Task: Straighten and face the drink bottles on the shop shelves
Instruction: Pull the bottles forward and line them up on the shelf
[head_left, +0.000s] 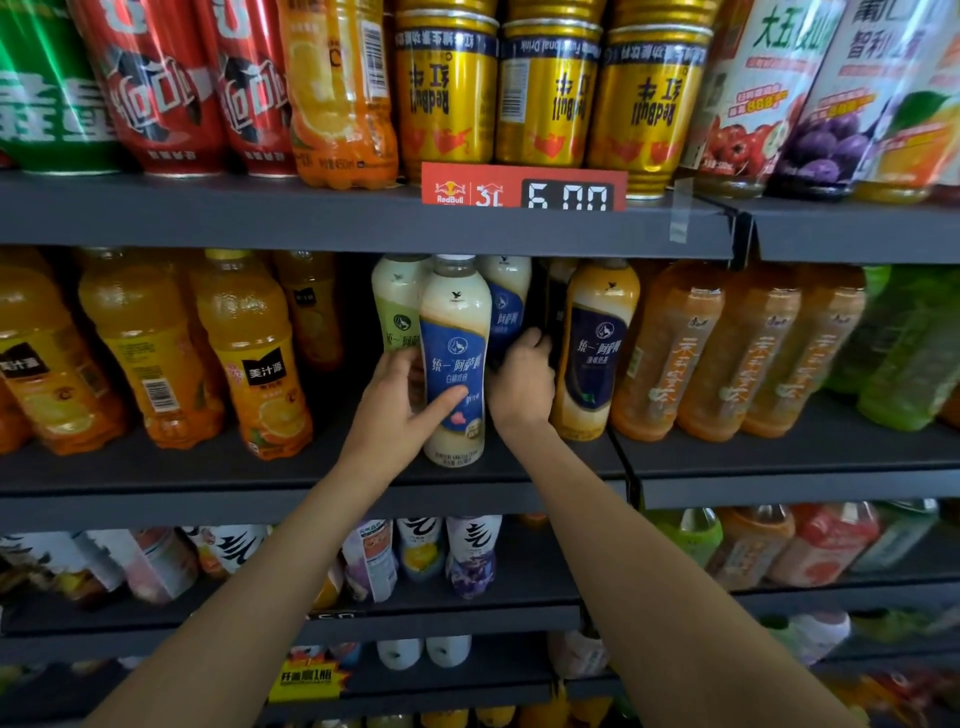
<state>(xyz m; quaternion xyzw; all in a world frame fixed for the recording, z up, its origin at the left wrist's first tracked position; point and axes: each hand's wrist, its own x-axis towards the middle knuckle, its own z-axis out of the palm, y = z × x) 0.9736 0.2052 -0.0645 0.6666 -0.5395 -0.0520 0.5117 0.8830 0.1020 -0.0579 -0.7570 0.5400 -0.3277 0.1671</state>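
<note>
A cream milk-tea bottle with a blue label (453, 358) stands upright near the front edge of the middle shelf (208, 470), label facing me. My left hand (402, 397) grips its left side, thumb across the label. My right hand (521, 379) reaches past its right side, fingers curled round a blue-labelled bottle (506, 312) behind it. A green-labelled bottle (397, 301) stands behind on the left. An amber milk-tea bottle with a dark label (595, 348) stands just right of my right hand.
Orange juice bottles (249, 353) fill the shelf to the left, amber tea bottles (675, 353) and green bottles (909, 343) to the right. Gold cans (545, 93) and a red price tag (522, 187) sit on the shelf above. Lower shelves hold more bottles.
</note>
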